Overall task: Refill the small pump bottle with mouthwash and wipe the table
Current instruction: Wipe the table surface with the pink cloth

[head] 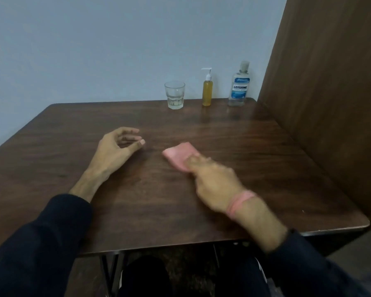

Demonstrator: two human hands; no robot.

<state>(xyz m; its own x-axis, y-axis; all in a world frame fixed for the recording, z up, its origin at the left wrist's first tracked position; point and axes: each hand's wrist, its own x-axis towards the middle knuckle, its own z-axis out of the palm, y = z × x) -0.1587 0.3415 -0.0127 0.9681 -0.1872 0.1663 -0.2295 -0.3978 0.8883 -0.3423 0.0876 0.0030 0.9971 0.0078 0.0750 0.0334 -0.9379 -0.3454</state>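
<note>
Head view, right hand: right hand (214, 185), motion-blurred, fingers closed on the near end of a folded pink cloth (179, 156); pink band round the wrist.
Head view, cloth: pressed flat on the dark brown wooden table (276, 168), near the middle, free end pointing away from the grip, up and to the left.
Head view, long axis: cloth runs diagonally, from the gripping fingers at lower right toward the free corner at upper left.
Head view, left hand: left hand (118, 146) resting on the tabletop, loosely curled, holding nothing, just left of the cloth's free end and apart from it.
Head view, nearer hand: right already on the cloth; left idle beside it.
Head view, back row: clear faceted drinking glass (174, 95) with a little liquid in the bottom, slim pump bottle of yellow liquid with a white pump head (207, 88), clear mouthwash bottle with a blue label (239, 85), all upright at the far edge, well apart from both hands.
Head view, pump bottle level: yellow liquid up to the shoulder; likely refilled.
Judged step: wiping stage under way.
Coming move hinges on: unwiped surface lying ahead of the cloth's free end, to the left and away; the row of bottles standing beyond it as the thing to steer clear of.
</note>
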